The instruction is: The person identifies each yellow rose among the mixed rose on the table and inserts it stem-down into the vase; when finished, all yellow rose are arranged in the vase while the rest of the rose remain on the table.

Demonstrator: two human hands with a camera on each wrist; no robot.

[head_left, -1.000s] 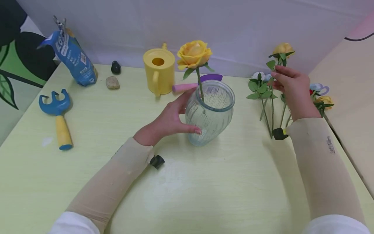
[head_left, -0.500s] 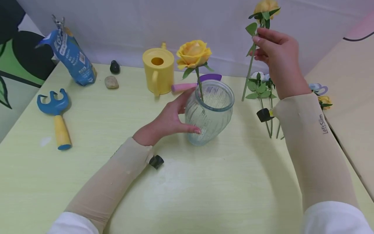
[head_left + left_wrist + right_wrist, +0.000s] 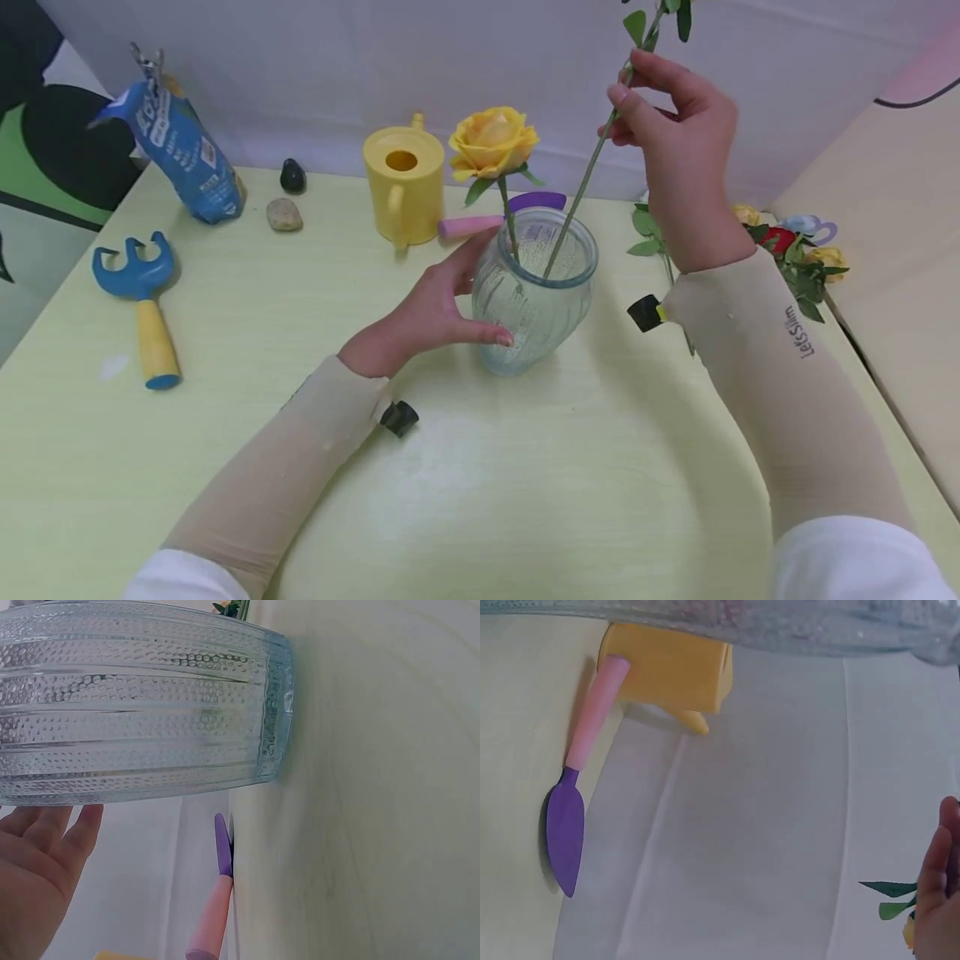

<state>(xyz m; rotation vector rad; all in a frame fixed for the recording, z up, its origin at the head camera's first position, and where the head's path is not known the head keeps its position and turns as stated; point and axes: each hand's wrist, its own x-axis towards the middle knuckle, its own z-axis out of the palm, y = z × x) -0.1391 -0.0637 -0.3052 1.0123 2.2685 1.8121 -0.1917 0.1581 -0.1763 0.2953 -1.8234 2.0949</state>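
Along the left of the pale green surface [image 3: 225, 350], a blue bag [image 3: 180, 150], a blue hand rake [image 3: 142, 283], two stones and a yellow watering can [image 3: 403, 187] are lying untouched, with a pink-handled purple trowel [image 3: 487, 218] just beside the can. Toward the middle, the left hand [image 3: 427, 312] is steadying the ribbed glass vase [image 3: 534, 287], its grip wrapping the vase's near side with thumb and fingers curled against the glass. One yellow rose [image 3: 492, 142] is already standing in the vase. The right hand [image 3: 675, 158] is pinching a second flower stem [image 3: 581, 187] high up, its lower end just entering the vase mouth, so I judge this flower only partly placed. Further right, more artificial flowers [image 3: 791, 254] are waiting on the surface, apparently still to be arranged.
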